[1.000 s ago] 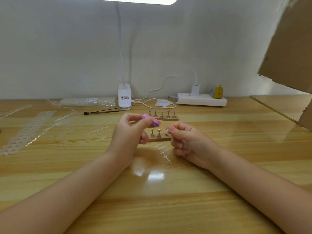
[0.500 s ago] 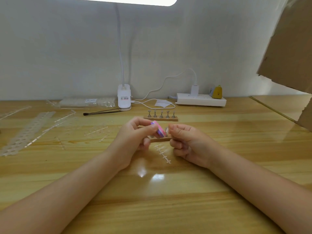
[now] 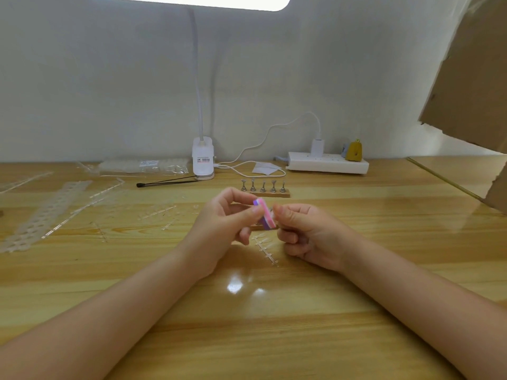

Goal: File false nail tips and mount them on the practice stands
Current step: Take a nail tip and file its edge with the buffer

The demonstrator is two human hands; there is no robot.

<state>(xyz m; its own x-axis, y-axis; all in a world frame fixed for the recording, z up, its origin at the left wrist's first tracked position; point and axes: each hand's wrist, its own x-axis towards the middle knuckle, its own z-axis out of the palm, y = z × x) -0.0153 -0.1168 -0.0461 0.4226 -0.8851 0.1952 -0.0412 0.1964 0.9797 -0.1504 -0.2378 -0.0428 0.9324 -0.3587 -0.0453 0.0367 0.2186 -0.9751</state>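
Observation:
My left hand (image 3: 222, 229) pinches a small pink and purple file block (image 3: 265, 217) between thumb and fingers, its face turned toward my right hand (image 3: 307, 234). My right hand's curled fingers pinch a tiny clear nail tip (image 3: 272, 212) against the block. Behind the hands a wooden practice stand (image 3: 264, 189) carries several metal pegs. A second stand (image 3: 259, 227) lies mostly hidden under my fingers. A clear strip of nail tips (image 3: 264, 249) lies on the desk just below my hands.
Clear plastic sprues and nail strips (image 3: 46, 212) are scattered at the left. A clip lamp base (image 3: 203, 160), a black brush (image 3: 167, 183), a plastic bag (image 3: 142, 165) and a white power strip (image 3: 327, 161) line the wall. Cardboard (image 3: 472, 86) hangs at the right.
The file block has turned from lying flat to standing nearly on edge and has moved down and right against the nail tip in my right hand. My right hand has barely moved.

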